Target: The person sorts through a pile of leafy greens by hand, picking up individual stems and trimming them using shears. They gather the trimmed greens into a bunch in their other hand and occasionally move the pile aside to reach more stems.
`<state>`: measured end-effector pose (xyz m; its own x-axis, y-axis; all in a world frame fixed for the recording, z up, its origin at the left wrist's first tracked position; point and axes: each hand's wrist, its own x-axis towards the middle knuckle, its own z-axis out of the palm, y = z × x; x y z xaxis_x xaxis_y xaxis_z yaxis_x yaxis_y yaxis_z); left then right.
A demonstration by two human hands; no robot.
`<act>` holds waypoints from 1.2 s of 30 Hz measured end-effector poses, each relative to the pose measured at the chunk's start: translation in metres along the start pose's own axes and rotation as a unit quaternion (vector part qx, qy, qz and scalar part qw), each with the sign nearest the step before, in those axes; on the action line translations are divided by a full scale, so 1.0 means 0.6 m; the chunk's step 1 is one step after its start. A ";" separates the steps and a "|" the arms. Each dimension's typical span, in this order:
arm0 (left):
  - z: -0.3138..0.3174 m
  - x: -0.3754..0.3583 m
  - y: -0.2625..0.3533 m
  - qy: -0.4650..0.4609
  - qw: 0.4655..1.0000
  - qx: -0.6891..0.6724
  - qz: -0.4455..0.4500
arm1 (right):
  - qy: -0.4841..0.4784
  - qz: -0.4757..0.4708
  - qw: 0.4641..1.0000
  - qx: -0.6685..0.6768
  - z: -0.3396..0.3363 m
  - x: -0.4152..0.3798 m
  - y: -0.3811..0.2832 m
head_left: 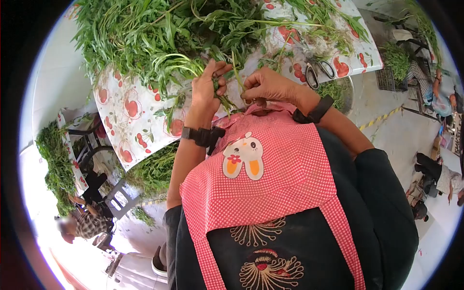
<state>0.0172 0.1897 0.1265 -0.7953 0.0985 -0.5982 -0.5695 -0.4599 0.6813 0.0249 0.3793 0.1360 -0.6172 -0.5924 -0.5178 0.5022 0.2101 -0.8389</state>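
My left hand [208,89] is closed around a bunch of green leafy stems [181,62], with the cut ends poking out below the fingers. To its right, my right hand [275,89] pinches a single thin stem [238,72] between thumb and fingers. Both hands are over the table's near edge, close to the red checked apron [285,164]. Ahead of them lies a large heap of leafy greens [140,34]. A pair of scissors [315,67] rests on the fruit-print tablecloth [131,108], right of my right hand.
Loose sprigs [333,41] lie scattered on the table's right side. A dark crate [390,77] of greens stands on the floor at right. A person in a checked shirt [92,224] is by another greens-covered table [55,164] at left. More people are at far right.
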 end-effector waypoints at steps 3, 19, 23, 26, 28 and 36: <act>-0.005 0.011 -0.004 -0.003 1.000 -0.003 -0.008 | -0.016 -0.020 0.999 -0.046 0.007 0.014 0.013; -0.008 -0.010 0.005 -0.044 0.992 0.104 -0.059 | -0.019 -0.058 0.987 -0.146 -0.003 0.036 0.000; -0.024 -0.040 0.017 -0.037 0.991 0.115 -0.063 | 0.153 -0.086 0.982 -0.072 -0.074 0.068 -0.021; -0.046 -0.075 0.041 0.008 0.989 0.148 -0.006 | 0.207 -0.132 0.969 0.024 -0.117 0.098 -0.033; -0.072 -0.113 0.079 0.059 0.990 0.119 0.048 | 0.209 -0.157 0.964 0.047 -0.140 0.121 -0.028; -0.138 -0.149 0.099 -0.021 0.969 -0.174 0.171 | 0.237 -0.136 0.960 -0.053 -0.146 0.036 -0.007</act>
<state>0.0717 0.0807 0.1852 -0.9372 -0.0802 -0.3395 -0.1714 -0.7418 0.6483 -0.0434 0.4338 0.1135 -0.9359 -0.2214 -0.2741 0.2342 0.1904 -0.9534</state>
